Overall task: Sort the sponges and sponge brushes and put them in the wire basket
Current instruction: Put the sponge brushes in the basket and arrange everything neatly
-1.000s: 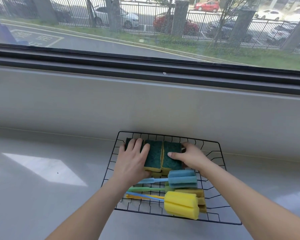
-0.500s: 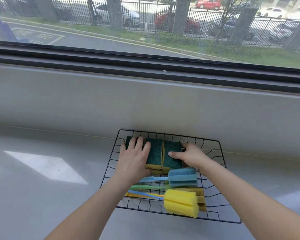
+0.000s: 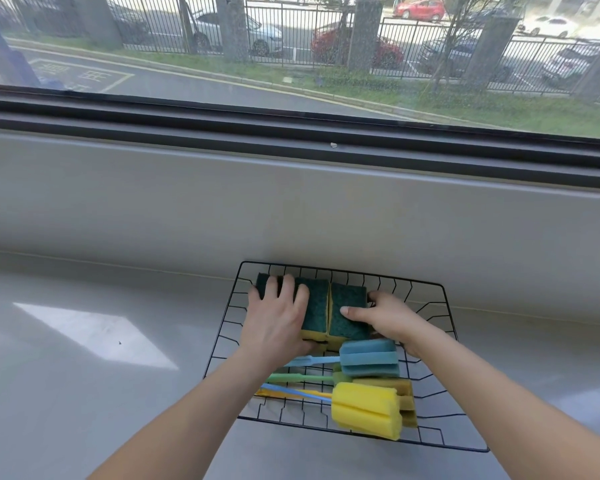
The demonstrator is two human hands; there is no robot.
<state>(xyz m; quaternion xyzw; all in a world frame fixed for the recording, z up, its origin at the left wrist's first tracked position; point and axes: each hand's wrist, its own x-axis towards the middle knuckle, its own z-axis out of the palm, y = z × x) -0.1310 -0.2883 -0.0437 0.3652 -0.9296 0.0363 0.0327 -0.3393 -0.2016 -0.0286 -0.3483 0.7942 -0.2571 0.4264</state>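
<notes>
A black wire basket stands on the grey counter against the wall. In its far half lies a row of green-topped yellow sponges. My left hand lies flat on the left sponges with its fingers spread and straight. At the right end of the row, my right hand grips a sponge, thumb on top and fingers curled behind it. In the near half lie several sponge brushes: a blue-headed one, a yellow-headed one and a green-handled one, handles pointing left.
The grey counter stretches left and right of the basket, with a sunlit patch on the left. A low grey wall and a dark window frame rise right behind the basket.
Both hands stay on the sponge row; no clear shift of hands, sponges or brushes. The small difference in view comes from my head.
</notes>
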